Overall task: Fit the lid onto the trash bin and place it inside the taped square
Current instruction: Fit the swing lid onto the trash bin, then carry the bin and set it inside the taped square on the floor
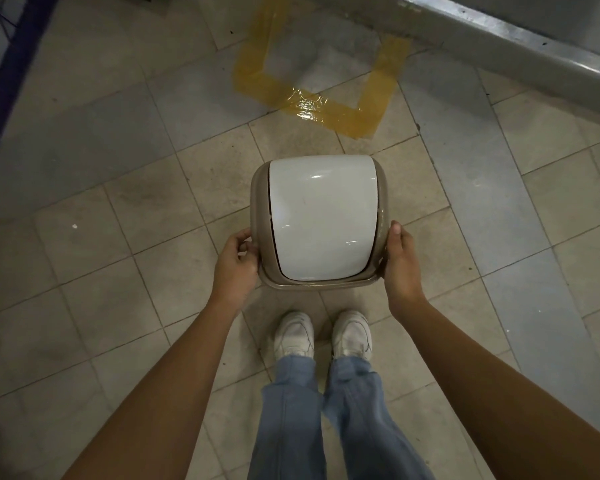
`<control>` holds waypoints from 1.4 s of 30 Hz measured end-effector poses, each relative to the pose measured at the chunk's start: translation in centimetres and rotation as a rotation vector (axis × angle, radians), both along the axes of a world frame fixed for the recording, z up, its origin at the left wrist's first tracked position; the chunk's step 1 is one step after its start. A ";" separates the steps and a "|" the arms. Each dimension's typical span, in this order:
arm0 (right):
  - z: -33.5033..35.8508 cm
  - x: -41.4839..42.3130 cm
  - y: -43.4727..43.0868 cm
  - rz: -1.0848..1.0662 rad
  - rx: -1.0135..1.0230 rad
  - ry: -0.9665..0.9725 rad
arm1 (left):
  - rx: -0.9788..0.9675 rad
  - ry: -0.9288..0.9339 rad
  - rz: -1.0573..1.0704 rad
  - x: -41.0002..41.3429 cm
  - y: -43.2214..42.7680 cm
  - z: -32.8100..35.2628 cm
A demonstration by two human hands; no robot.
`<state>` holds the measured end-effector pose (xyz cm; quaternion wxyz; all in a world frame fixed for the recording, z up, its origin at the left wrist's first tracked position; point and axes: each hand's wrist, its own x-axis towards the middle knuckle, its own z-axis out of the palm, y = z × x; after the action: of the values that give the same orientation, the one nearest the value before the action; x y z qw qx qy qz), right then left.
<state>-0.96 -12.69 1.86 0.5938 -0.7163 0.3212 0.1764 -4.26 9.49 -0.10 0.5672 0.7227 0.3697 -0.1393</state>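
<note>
Between the left hand [238, 259] and right hand [400, 261], both clasping its rim, the lidded bin [317, 220] looks light, stiff and slick, short of the tape square [317, 88] ahead.

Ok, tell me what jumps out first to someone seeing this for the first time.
The glossy white swing lid on the beige trash bin dominates the centre, gripped at its sides by the left hand and right hand. Beyond it, on the tiled floor near the wall, lies the yellow taped square, with nothing inside. White shoes stand just below the bin.
</note>
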 end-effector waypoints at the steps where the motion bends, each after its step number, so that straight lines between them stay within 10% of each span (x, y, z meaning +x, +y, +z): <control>1: -0.1 -0.2 -0.1 0.026 -0.048 -0.003 | 0.081 -0.021 -0.067 -0.4 -0.3 0.0; 12: -2.3 0.5 -1.0 0.271 -0.337 -0.156 | 0.356 -0.216 -0.133 -0.1 -1.6 -1.4; 42: -7.3 10.6 1.6 0.138 -0.416 -0.594 | 0.262 -0.657 0.025 11.7 0.2 -5.6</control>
<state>9.66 -11.13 -5.46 0.4895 -0.8617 0.1146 -0.0688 7.47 9.72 -5.71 0.5599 0.7910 0.1911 0.1560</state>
